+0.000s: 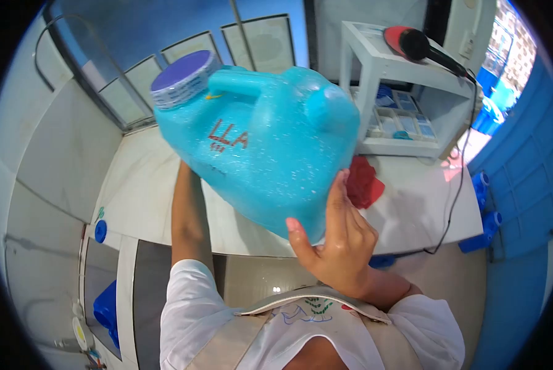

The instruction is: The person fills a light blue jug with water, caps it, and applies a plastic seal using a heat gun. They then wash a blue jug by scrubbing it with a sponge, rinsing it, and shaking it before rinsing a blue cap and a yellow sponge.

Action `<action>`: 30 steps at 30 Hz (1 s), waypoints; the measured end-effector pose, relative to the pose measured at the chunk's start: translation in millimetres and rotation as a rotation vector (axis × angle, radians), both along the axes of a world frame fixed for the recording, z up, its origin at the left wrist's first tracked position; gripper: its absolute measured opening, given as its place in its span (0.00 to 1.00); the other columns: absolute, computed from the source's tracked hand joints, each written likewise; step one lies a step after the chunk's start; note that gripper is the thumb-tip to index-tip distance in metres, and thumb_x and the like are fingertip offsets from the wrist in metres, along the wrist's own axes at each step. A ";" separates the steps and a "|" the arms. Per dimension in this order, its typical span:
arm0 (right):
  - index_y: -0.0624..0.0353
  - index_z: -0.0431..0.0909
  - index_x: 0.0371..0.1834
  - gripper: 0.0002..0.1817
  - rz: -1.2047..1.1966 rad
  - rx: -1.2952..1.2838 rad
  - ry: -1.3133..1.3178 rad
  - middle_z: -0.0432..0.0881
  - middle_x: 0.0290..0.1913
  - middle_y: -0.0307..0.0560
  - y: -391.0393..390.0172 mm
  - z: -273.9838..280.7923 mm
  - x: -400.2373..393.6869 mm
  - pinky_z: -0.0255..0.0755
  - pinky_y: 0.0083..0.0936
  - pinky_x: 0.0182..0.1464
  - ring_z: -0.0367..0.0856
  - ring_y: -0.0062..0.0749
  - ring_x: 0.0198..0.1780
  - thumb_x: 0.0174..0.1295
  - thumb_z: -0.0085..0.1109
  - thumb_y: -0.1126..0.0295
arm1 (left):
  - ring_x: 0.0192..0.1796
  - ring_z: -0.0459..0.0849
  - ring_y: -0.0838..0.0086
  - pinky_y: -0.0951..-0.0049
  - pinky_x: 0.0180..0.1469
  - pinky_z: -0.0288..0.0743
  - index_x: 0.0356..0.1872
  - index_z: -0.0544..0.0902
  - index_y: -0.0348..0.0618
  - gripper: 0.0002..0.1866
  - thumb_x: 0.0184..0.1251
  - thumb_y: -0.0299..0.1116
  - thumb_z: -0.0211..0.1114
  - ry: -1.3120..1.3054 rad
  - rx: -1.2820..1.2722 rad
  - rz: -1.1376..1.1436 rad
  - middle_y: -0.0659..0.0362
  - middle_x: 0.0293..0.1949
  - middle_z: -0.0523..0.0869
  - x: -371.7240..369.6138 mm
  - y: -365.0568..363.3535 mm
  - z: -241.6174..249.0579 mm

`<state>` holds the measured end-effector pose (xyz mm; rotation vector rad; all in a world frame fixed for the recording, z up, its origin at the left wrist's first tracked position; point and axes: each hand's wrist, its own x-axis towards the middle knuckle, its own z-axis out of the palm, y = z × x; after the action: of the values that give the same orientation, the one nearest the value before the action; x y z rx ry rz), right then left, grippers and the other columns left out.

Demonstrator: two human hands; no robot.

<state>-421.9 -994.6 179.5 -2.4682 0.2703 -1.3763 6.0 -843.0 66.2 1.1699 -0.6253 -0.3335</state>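
A light-blue plastic jug (258,148) with a purple cap (182,71) is held up tilted over the white counter, its capped end to the upper left. Red letters are marked on its side, and its surface looks wet or speckled. My right hand (338,246) grips the lower right corner, thumb on the near side and fingers along the end. My left forearm reaches up behind the jug, which hides that hand and its fingers. Just right of the jug, a crumpled red cloth (364,182) lies on the counter.
At the back right stands a white shelf unit (406,71) with a red and black corded device (409,43) on top and trays inside. Its black cord (458,191) hangs over the counter's right edge. A blue cap (100,231) lies at left; blue containers (483,231) stand right.
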 end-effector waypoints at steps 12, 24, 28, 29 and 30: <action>0.59 0.81 0.39 0.09 -0.119 0.319 0.036 0.81 0.36 0.53 -324.7 -134.4 9.5 0.70 0.35 0.44 0.78 0.44 0.40 0.56 0.55 0.72 | 0.58 0.72 0.65 0.61 0.61 0.62 0.53 0.69 0.36 0.19 0.69 0.39 0.47 -0.407 -0.271 0.939 0.51 0.53 0.75 -156.4 31.4 85.8; 0.47 0.84 0.36 0.10 -0.284 0.034 0.572 0.81 0.44 0.48 -573.0 -174.7 153.0 0.70 0.36 0.52 0.76 0.48 0.49 0.52 0.56 0.65 | 0.48 0.79 0.60 0.56 0.48 0.75 0.36 0.79 0.42 0.09 0.53 0.24 0.57 -1.524 0.314 0.473 0.51 0.44 0.81 -430.1 -226.2 104.3; 0.49 0.82 0.42 0.13 -0.275 0.004 0.721 0.79 0.49 0.47 -580.1 -176.0 171.9 0.67 0.37 0.58 0.73 0.47 0.55 0.57 0.52 0.64 | 0.46 0.79 0.58 0.61 0.48 0.74 0.37 0.80 0.40 0.12 0.48 0.21 0.60 -1.388 0.407 0.303 0.52 0.42 0.81 -408.0 -281.9 64.5; 0.50 0.81 0.43 0.13 -0.268 0.035 0.740 0.79 0.50 0.48 -587.2 -185.1 178.2 0.66 0.38 0.59 0.73 0.47 0.55 0.57 0.51 0.64 | 0.46 0.79 0.58 0.62 0.48 0.73 0.37 0.79 0.39 0.13 0.47 0.20 0.60 -1.258 0.421 0.243 0.52 0.42 0.81 -403.5 -287.3 57.2; 0.51 0.80 0.45 0.14 -0.247 0.065 0.809 0.78 0.51 0.50 -583.2 -177.8 175.9 0.65 0.40 0.60 0.72 0.48 0.57 0.58 0.50 0.63 | 0.46 0.79 0.58 0.62 0.48 0.73 0.37 0.79 0.39 0.13 0.47 0.20 0.60 -1.259 0.432 0.249 0.52 0.42 0.81 -400.6 -291.8 53.9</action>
<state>-246.1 -1577.7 1.7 -2.8745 0.7908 -0.3444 -394.6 -1134.8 120.1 1.8145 -1.5148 0.5873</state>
